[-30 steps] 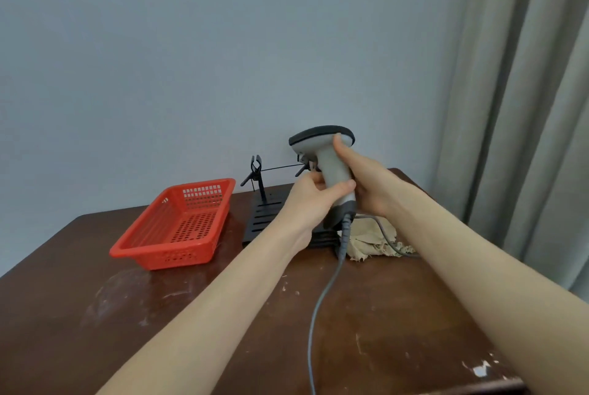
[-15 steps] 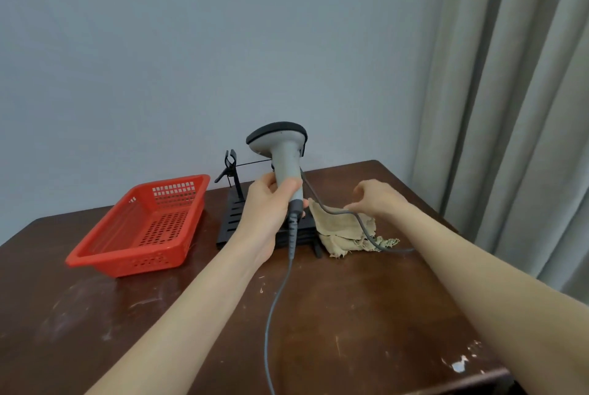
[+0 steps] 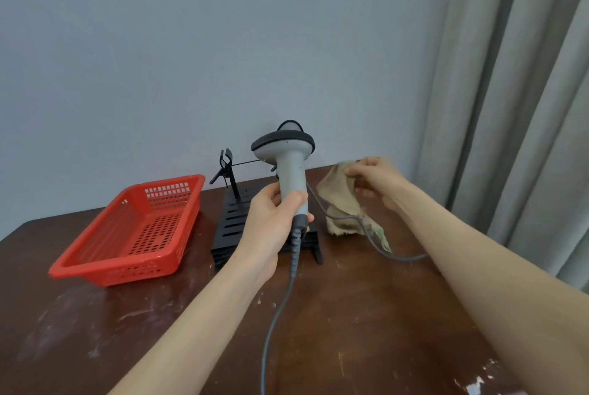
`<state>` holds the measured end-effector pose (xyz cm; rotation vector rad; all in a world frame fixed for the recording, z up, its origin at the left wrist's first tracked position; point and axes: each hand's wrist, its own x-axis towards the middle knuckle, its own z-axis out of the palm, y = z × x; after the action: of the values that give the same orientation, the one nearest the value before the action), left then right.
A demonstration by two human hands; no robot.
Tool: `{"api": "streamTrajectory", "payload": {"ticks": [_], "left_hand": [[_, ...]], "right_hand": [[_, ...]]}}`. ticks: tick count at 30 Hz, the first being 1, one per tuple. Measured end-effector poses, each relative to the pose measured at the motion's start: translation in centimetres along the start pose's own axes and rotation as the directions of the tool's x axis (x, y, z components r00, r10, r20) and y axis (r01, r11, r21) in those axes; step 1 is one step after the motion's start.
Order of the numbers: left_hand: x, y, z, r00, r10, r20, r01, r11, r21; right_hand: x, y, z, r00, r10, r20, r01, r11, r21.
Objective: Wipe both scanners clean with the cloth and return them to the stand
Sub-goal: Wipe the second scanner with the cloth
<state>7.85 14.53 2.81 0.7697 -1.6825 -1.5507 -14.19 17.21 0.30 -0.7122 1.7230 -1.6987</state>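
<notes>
Grey-and-white plastic, the handheld scanner (image 3: 288, 171) stands upright above the far middle of the table (image 3: 350, 331), with its dark-rimmed head on top. The left hand (image 3: 274, 219) grips its handle, fingers and thumb curled round the lower part. The scanner's grey cable (image 3: 276, 315) drops from the base of the handle, past the wrist, toward the near edge. Just right of the scanner and apart from it, the right hand (image 3: 374, 176) pinches a frayed tan cloth (image 3: 342, 200) by its upper edge. The fabric hangs down from there; whether its lower end touches the table cannot be told. A second grey cable (image 3: 404, 258) crosses in front of the cloth and runs right, behind the right forearm. Behind the left hand sits a black slotted stand (image 3: 234, 225) with a clip (image 3: 224, 165) on a thin post. A red perforated basket (image 3: 137, 232) lies to its left on the scuffed dark wood. A pale wall (image 3: 223, 44) rises beyond, with a grey curtain (image 3: 510, 107) at far right.
</notes>
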Motion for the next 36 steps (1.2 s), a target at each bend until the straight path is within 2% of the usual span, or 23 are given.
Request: {"api": "streamTrajectory", "payload": {"ticks": [1, 3, 5, 6, 7, 8, 10, 12, 13, 15, 18, 20, 22, 25, 29, 32, 34, 36], "left_hand": [[0.1, -0.1, 0.1, 1.000, -0.004, -0.006, 0.004, 1.000, 0.002], [0.1, -0.2, 0.2, 1.000, -0.012, -0.011, 0.012, 1.000, 0.004], [-0.2, -0.1, 0.5, 1.000, -0.013, 0.004, 0.013, 1.000, 0.007], [-0.2, -0.1, 0.5, 1.000, -0.012, 0.006, 0.012, 1.000, 0.012], [-0.1, -0.2, 0.5, 1.000, -0.010, 0.006, 0.010, 1.000, 0.019], [-0.2, -0.1, 0.6, 1.000, -0.014, 0.006, 0.014, 1.000, 0.022], [-0.2, -0.2, 0.5, 1.000, -0.025, 0.004, 0.025, 0.999, 0.020], [-0.3, -0.2, 0.6, 0.999, -0.034, 0.003, 0.034, 0.999, 0.012], [-0.4, -0.2, 0.6, 0.999, -0.036, 0.001, 0.036, 0.999, 0.009], [-0.3, -0.3, 0.6, 0.999, -0.037, -0.001, 0.037, 0.999, 0.004], [-0.4, -0.2, 0.5, 1.000, -0.031, 0.000, 0.031, 1.000, -0.002], [-0.5, -0.3, 0.4, 1.000, -0.028, 0.003, 0.028, 1.000, 0.004], [-0.5, -0.3, 0.2, 1.000, -0.025, 0.004, 0.025, 1.000, 0.012], [-0.5, -0.3, -0.1, 1.000, -0.023, 0.003, 0.023, 1.000, 0.013], [-0.4, -0.4, -0.2, 1.000, -0.027, 0.001, 0.027, 1.000, 0.005], [-0.4, -0.5, -0.3, 0.999, -0.035, -0.002, 0.035, 0.999, 0.010], [-0.4, -0.7, -0.4, 0.999, -0.047, -0.003, 0.047, 0.999, 0.012], [-0.5, -0.8, -0.6, 0.998, -0.060, -0.006, 0.060, 0.998, -0.005]], "right_hand": [[0.1, -0.6, -0.2, 1.000, -0.018, -0.017, 0.019, 0.995, 0.101], [0.2, -1.1, -0.7, 0.999, -0.006, -0.031, 0.012, 0.981, 0.193], [-0.7, -0.7, -1.9, 0.996, 0.073, -0.054, -0.069, 0.995, 0.074], [-1.1, -0.2, -2.4, 0.988, 0.144, -0.049, -0.148, 0.984, -0.100], [-1.5, 0.2, -3.0, 0.974, 0.222, -0.049, -0.226, 0.919, -0.324], [-1.8, 0.8, -3.7, 0.957, 0.287, -0.050, -0.269, 0.802, -0.533], [-2.1, 1.6, -4.4, 0.947, 0.312, -0.073, -0.245, 0.561, -0.791], [-2.1, 1.5, -4.5, 0.972, 0.159, -0.170, -0.220, 0.390, -0.894], [-2.2, 1.1, -4.3, 0.977, 0.046, -0.209, -0.212, 0.349, -0.913], [-1.9, 0.9, -3.6, 0.981, -0.088, -0.172, -0.129, 0.364, -0.922], [-1.5, 2.0, -1.9, 0.999, 0.043, 0.016, -0.002, 0.396, -0.918], [-1.2, 3.4, -0.8, 0.989, 0.139, 0.047, -0.007, 0.366, -0.931], [-0.7, 4.1, -0.2, 0.988, 0.148, 0.043, -0.014, 0.367, -0.930], [-0.3, 4.0, 0.2, 0.992, 0.130, 0.012, -0.054, 0.492, -0.869], [-0.3, 4.0, 0.5, 0.988, 0.155, -0.021, -0.088, 0.440, -0.894], [-0.2, 4.3, 0.5, 0.985, 0.168, -0.046, -0.123, 0.479, -0.869], [-0.4, 4.2, 0.2, 0.990, 0.122, -0.076, -0.129, 0.521, -0.844], [-0.7, 3.7, -0.1, 0.992, 0.013, -0.123, -0.107, 0.591, -0.800]]}}
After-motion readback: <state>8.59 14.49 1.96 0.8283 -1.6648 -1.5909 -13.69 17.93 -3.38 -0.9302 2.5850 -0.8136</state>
